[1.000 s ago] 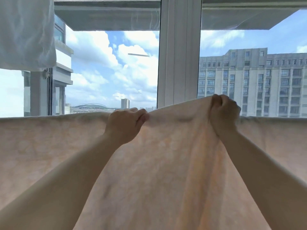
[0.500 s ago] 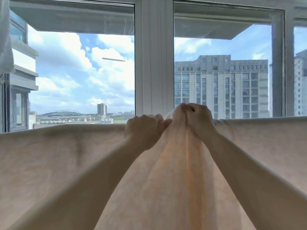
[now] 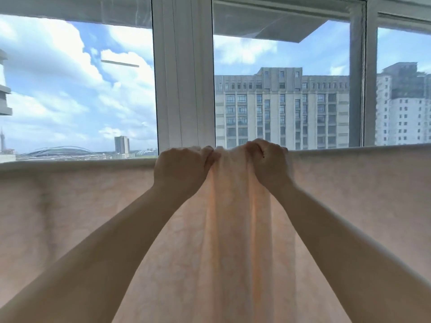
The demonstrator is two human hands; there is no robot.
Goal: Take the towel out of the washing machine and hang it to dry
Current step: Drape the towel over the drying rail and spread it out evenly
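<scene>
A large pale peach towel (image 3: 235, 241) hangs in front of me across the full width of the view, its top edge level with the bottom of the window. My left hand (image 3: 180, 170) and my right hand (image 3: 270, 163) both grip the towel's top edge at the centre, fists close together. The cloth between them is bunched into vertical folds that run down. What the towel hangs over is hidden under its top edge.
Behind the towel is a big window with a white frame post (image 3: 184, 73) in the middle and a grey post (image 3: 363, 75) at the right. Buildings and clouds show outside.
My hands have come together along the top edge, gathering the cloth between them into folds. The view has shifted right, and the white cloth at the upper left has left the frame.
</scene>
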